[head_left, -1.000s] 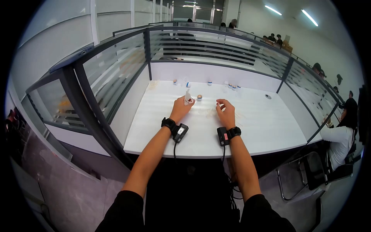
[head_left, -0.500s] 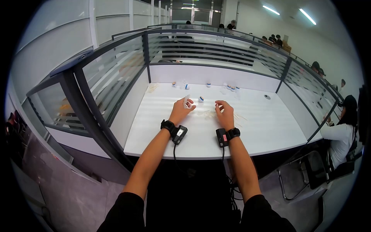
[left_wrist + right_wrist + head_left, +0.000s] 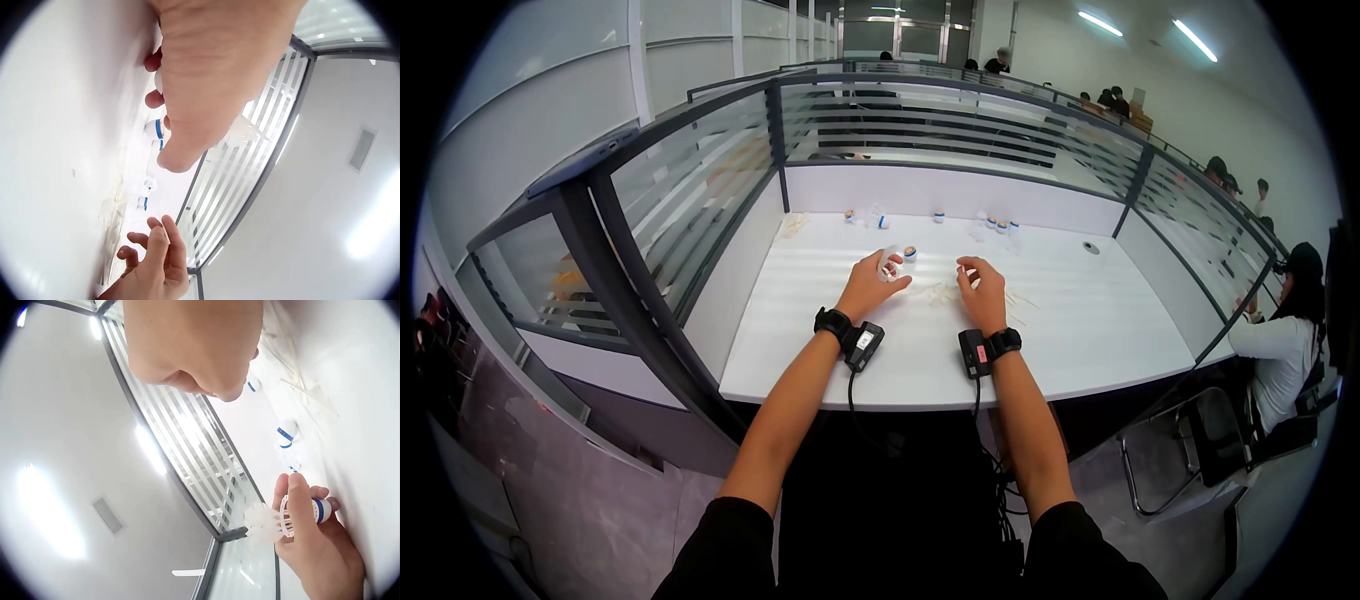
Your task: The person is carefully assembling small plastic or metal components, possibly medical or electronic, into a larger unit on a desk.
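Note:
My left hand grips a whitish, ribbed plastic shuttlecock. Its see-through skirt points up, and a blue-banded base shows lower down among the fingers. Just beyond that hand is a small blue-banded white piece with a tan top, close over the white table in the head view. My right hand is a short way to the right, thumb and forefinger together on a thin pale stick; the rest of its fingers are curled. Between the hands lie several thin pale sticks.
Along the back of the white table stand more blue-banded pieces, some with see-through parts. Another pile of pale strips lies at the back left corner. Low partitions enclose the table. A seated person is beyond the right partition.
The small tan-topped piece beside the left hand shifted right and tipped, then came back left. The shuttlecock's skirt has tilted in the left hand. The right hand has hardly moved.

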`<state>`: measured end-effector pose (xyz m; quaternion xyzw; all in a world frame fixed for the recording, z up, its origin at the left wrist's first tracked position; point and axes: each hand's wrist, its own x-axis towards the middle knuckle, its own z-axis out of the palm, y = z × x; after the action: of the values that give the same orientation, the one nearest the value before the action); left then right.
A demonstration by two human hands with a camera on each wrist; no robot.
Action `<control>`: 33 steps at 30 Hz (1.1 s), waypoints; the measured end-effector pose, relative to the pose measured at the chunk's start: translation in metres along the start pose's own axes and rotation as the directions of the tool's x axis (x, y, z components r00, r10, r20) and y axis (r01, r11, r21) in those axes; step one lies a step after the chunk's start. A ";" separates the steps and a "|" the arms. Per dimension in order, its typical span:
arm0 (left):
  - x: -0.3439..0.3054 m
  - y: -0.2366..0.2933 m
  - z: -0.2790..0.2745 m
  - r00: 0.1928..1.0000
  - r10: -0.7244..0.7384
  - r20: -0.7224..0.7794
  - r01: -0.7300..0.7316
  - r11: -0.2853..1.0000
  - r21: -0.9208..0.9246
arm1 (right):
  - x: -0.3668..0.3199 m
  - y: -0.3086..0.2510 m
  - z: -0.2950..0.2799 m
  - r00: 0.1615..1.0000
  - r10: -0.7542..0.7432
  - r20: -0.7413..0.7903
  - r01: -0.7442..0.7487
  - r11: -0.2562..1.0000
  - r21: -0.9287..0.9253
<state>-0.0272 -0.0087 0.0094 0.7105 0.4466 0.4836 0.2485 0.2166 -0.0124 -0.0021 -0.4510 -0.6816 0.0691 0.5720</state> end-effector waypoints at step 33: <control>0.004 -0.006 0.002 0.999 -0.026 0.029 0.027 0.999 -0.026 | -0.001 0.001 0.000 0.999 0.019 -0.034 -0.017 0.999 0.034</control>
<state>-0.0275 -0.0027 0.0059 0.7081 0.4460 0.4758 0.2706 0.2167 -0.0125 -0.0037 -0.4484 -0.6663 0.0779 0.5906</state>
